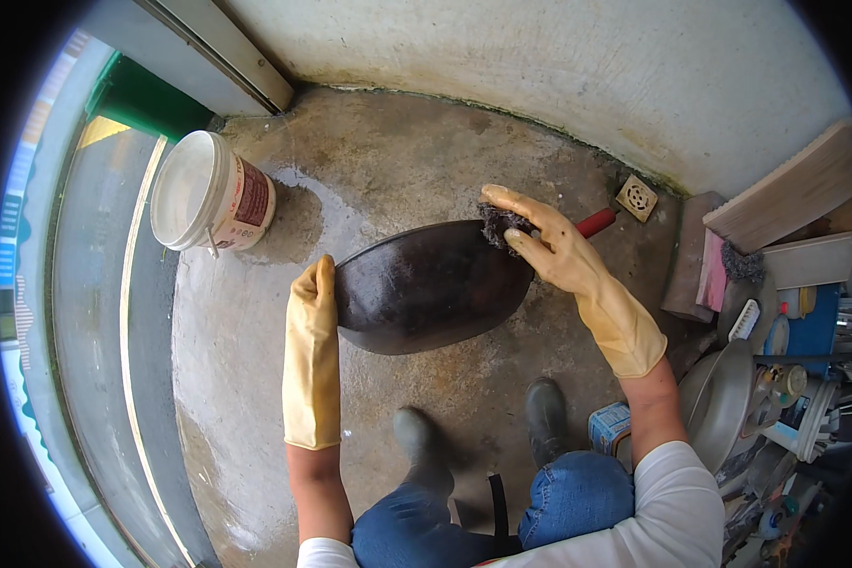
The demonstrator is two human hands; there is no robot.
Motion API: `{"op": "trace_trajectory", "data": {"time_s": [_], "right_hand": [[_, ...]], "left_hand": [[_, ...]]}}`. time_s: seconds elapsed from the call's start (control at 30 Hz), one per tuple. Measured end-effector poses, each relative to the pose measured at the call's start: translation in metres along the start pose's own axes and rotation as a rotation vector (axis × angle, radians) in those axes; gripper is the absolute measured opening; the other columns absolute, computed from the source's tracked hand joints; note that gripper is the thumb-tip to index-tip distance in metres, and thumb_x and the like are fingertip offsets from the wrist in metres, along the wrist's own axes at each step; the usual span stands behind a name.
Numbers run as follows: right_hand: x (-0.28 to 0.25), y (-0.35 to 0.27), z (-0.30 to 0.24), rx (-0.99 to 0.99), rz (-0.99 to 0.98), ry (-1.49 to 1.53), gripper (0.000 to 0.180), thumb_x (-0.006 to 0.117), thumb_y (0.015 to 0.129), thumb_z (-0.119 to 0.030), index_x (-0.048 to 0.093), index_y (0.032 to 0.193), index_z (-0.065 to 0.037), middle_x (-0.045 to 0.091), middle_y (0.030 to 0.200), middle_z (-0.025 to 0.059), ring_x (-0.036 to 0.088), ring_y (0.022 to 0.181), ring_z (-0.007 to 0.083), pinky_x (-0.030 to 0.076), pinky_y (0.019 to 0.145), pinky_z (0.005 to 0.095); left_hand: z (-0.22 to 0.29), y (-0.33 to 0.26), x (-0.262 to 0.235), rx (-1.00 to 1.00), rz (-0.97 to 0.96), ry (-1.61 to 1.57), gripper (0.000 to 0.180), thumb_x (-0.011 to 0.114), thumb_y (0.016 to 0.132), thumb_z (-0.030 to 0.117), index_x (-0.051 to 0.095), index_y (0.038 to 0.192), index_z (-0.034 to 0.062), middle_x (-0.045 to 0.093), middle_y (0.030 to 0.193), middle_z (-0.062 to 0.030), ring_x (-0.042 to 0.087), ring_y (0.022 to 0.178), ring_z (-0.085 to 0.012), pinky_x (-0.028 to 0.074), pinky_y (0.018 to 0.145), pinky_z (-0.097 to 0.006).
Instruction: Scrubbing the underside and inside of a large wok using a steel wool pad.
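A blackened wok (431, 289) is held tilted on its side in front of me, its dark outer surface facing up. My left hand (313, 289), in a yellow rubber glove, is closed on the wok's left rim. In the matching glove, my right hand (549, 241) pinches a dark steel-wool scrubber (504, 227) against the wok's upper right part. Past that hand a red handle (595, 222) sticks out to the right, and its joint with the wok is hidden behind the glove.
A white plastic bucket (239, 204) stands on the wet concrete floor at the left. A floor drain (636, 198) lies near the wall. To the right are wooden boards (795, 194), a white-bristled brush (744, 320), a large metal basin (715, 393) and a blue tin (610, 423).
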State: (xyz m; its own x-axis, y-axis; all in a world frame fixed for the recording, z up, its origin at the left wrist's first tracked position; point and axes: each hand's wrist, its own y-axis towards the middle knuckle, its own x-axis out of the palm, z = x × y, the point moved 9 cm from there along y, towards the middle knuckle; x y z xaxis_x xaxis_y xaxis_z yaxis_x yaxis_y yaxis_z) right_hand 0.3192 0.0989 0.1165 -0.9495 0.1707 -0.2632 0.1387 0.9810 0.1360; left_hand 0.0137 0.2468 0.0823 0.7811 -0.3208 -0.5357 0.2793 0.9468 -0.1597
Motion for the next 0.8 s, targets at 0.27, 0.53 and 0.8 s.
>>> {"op": "trace_trajectory", "data": {"time_s": [0.27,0.53,0.8], "right_hand": [[-0.001,0.001,0.018,0.025,-0.048,0.278,0.051,0.052,0.094,0.006,0.046,0.144,-0.003,0.054,0.143,0.0122,0.048,0.133,0.0184,0.036,0.112,0.0328],[-0.003,0.000,0.031,0.262,-0.070,0.076,0.035,0.062,0.096,-0.010,0.061,0.131,-0.005,0.068,0.120,0.0070,0.061,0.105,0.0120,0.048,0.095,0.0281],[0.005,0.025,-0.007,0.006,0.000,-0.115,0.033,0.065,0.090,-0.007,0.066,0.123,-0.009,0.072,0.112,0.0125,0.069,0.093,0.0212,0.054,0.080,0.0336]], "left_hand": [[0.000,-0.001,-0.003,0.010,0.025,-0.056,0.048,0.054,0.101,0.042,0.054,0.071,0.0045,0.038,0.062,0.0078,0.032,0.060,-0.0041,0.025,0.052,-0.026],[0.002,-0.003,0.000,0.009,-0.026,-0.112,0.047,0.055,0.101,0.042,0.052,0.070,0.0064,0.040,0.064,0.0088,0.033,0.062,-0.0039,0.026,0.053,-0.026],[-0.003,-0.006,-0.005,-0.060,-0.013,-0.025,0.051,0.054,0.101,0.046,0.058,0.077,0.0015,0.048,0.066,0.0057,0.042,0.066,-0.0064,0.036,0.059,-0.026]]}}
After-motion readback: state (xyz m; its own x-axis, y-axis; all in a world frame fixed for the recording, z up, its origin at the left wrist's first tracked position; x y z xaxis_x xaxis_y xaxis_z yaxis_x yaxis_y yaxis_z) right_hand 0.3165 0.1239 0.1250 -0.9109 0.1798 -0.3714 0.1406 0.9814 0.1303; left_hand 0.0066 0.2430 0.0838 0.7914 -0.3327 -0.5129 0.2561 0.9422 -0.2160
